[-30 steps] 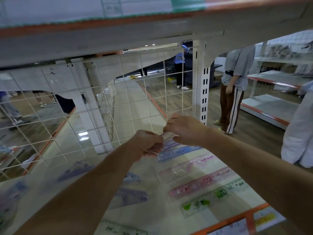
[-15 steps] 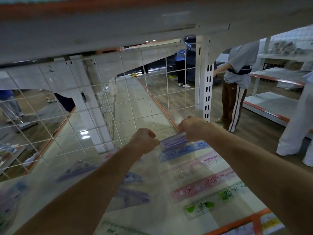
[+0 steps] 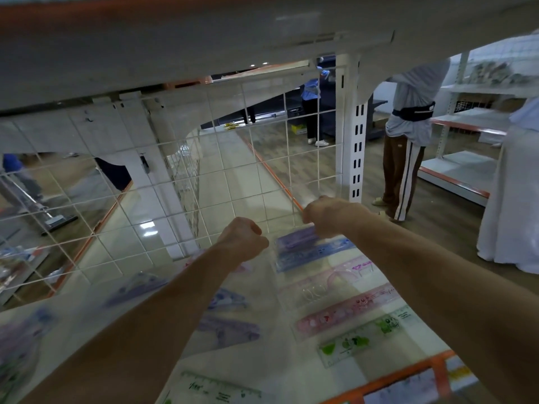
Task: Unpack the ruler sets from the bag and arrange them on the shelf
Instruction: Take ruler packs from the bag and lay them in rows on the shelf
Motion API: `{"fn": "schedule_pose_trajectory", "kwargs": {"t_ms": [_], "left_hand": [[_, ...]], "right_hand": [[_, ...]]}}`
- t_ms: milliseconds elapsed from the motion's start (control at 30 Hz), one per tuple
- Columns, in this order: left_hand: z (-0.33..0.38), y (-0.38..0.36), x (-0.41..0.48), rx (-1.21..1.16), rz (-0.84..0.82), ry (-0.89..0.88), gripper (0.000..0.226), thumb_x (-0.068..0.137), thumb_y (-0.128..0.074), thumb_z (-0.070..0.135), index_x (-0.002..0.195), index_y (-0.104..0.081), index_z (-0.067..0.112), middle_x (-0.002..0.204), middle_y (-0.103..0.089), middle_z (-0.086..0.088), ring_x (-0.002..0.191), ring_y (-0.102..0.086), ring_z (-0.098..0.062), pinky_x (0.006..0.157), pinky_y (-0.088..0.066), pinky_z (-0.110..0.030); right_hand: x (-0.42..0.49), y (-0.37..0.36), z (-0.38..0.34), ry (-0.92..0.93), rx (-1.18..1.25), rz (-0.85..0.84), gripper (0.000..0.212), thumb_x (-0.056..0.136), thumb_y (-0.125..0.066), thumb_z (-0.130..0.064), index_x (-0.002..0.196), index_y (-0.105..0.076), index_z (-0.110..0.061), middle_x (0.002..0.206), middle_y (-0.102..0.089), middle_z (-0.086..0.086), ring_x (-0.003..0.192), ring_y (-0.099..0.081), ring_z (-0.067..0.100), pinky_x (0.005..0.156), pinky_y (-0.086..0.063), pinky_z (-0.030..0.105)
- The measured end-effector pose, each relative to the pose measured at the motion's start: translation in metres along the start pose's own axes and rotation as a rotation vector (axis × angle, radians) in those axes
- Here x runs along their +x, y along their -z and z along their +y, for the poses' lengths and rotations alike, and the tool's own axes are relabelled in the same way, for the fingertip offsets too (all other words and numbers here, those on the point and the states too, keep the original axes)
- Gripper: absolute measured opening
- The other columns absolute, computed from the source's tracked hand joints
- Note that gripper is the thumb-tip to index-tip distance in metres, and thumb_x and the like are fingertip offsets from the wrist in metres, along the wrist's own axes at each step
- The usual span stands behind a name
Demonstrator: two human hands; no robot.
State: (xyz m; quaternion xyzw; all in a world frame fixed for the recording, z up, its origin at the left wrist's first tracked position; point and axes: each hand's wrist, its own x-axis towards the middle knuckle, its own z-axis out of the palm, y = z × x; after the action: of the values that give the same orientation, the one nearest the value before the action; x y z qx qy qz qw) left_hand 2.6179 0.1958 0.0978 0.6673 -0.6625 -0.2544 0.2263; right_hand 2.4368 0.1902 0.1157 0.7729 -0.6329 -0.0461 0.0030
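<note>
At the twelve o'clock edge of the shelf (image 3: 271, 355), close against the wire grid panel (image 3: 204, 158), both hands are engaged. Observed: the right hand (image 3: 329, 217) pinches the far end of a purple ruler set (image 3: 296, 240), which lies flat at the head of a column. That column runs toward five o'clock: blue set (image 3: 316, 255), clear pink set (image 3: 326, 287), red-pink set (image 3: 347, 313), green set (image 3: 364, 336), each just beside the next. Observed: the left hand (image 3: 242, 240), at nine o'clock of the right, is clenched. Whether it grips anything cannot be told, as its underside is hidden. Further purple packets (image 3: 227, 330) lie toward seven o'clock, blurred. No bag can be identified.

Assessment: the placing step is in hand, with the purple ruler set being seated as the rearmost item. The next move calls for squaring it parallel to the blue set, without overlap, then letting go cleanly so the slick packet does not slide.
</note>
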Motion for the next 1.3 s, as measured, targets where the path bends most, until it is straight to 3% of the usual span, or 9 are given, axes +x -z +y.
{"fn": "schedule_pose_trajectory", "kwargs": {"t_ms": [100,200,333,400,567,733,1133,1233,1300], "left_hand": [[0.003,0.002,-0.003,0.005,-0.002,0.011,0.021,0.081,-0.070,0.018,0.100,-0.066,0.011,0.098,-0.061,-0.008,0.074,-0.058,-0.022,0.051,-0.046,-0.025],[0.003,0.006,-0.011,0.000,0.023,0.013,0.005,0.080,-0.070,0.013,0.081,-0.065,0.012,0.090,-0.061,-0.009,0.075,-0.058,-0.022,0.064,-0.052,-0.032],[-0.009,0.024,-0.024,0.041,0.049,0.003,0.030,0.079,-0.070,0.014,0.108,-0.066,0.008,0.094,-0.063,-0.007,0.079,-0.060,-0.019,0.066,-0.048,-0.024],[-0.020,0.038,-0.035,0.093,0.067,0.006,0.031,0.079,-0.069,0.017,0.110,-0.065,0.012,0.099,-0.065,-0.006,0.079,-0.061,-0.018,0.068,-0.050,-0.023],[-0.058,0.075,-0.076,0.291,0.152,-0.020,0.035,0.085,-0.063,0.025,0.119,-0.060,0.018,0.121,-0.058,-0.003,0.110,-0.056,-0.021,0.088,-0.043,-0.025],[-0.107,0.114,-0.118,0.339,0.241,0.034,0.036,0.086,-0.059,0.027,0.122,-0.058,0.023,0.126,-0.056,-0.002,0.116,-0.053,-0.021,0.094,-0.040,-0.026],[-0.212,0.197,-0.198,0.296,0.349,0.330,0.029,0.087,-0.062,0.027,0.115,-0.060,0.019,0.111,-0.059,-0.002,0.103,-0.058,-0.019,0.089,-0.047,-0.028],[-0.228,0.207,-0.216,0.247,0.380,0.362,0.026,0.088,-0.062,0.022,0.113,-0.063,0.014,0.103,-0.063,-0.004,0.088,-0.061,-0.018,0.078,-0.050,-0.026],[-0.236,0.210,-0.226,0.256,0.370,0.397,0.029,0.089,-0.060,0.021,0.117,-0.062,0.015,0.109,-0.063,-0.004,0.091,-0.062,-0.020,0.081,-0.052,-0.028]], "right_hand": [[-0.002,0.004,-0.011,0.051,-0.008,0.048,0.040,0.091,-0.054,-0.010,0.130,-0.054,-0.018,0.130,-0.055,0.007,0.119,-0.052,0.024,0.097,-0.043,0.032],[-0.007,0.010,-0.028,0.121,-0.039,0.112,0.037,0.090,-0.053,-0.014,0.127,-0.057,-0.020,0.129,-0.057,0.004,0.119,-0.052,0.023,0.094,-0.043,0.032],[-0.011,0.015,-0.058,0.181,-0.083,0.141,0.033,0.087,-0.057,-0.015,0.120,-0.060,-0.018,0.121,-0.061,0.005,0.112,-0.057,0.026,0.090,-0.047,0.035],[-0.013,0.019,-0.077,0.217,-0.091,0.137,0.030,0.087,-0.056,-0.016,0.116,-0.061,-0.018,0.117,-0.061,0.006,0.108,-0.058,0.029,0.089,-0.050,0.039],[-0.021,0.034,-0.132,0.332,-0.115,0.075,0.026,0.089,-0.056,-0.021,0.114,-0.064,-0.018,0.113,-0.062,0.005,0.104,-0.060,0.027,0.088,-0.050,0.036],[-0.027,0.043,-0.191,0.459,-0.118,0.066,0.028,0.090,-0.055,-0.027,0.114,-0.063,-0.015,0.112,-0.063,0.006,0.100,-0.061,0.025,0.086,-0.051,0.035],[-0.047,0.044,-0.309,0.770,-0.037,0.035,0.032,0.093,-0.050,-0.024,0.123,-0.059,-0.023,0.122,-0.058,0.000,0.111,-0.054,0.021,0.084,-0.043,0.027],[-0.050,0.034,-0.327,0.802,-0.037,0.003,0.028,0.090,-0.052,-0.023,0.114,-0.064,-0.017,0.111,-0.064,0.002,0.103,-0.058,0.022,0.087,-0.050,0.035],[-0.052,0.028,-0.337,0.820,-0.029,-0.003,0.027,0.090,-0.052,-0.023,0.112,-0.065,-0.016,0.108,-0.066,0.004,0.101,-0.060,0.023,0.087,-0.050,0.037]]}}
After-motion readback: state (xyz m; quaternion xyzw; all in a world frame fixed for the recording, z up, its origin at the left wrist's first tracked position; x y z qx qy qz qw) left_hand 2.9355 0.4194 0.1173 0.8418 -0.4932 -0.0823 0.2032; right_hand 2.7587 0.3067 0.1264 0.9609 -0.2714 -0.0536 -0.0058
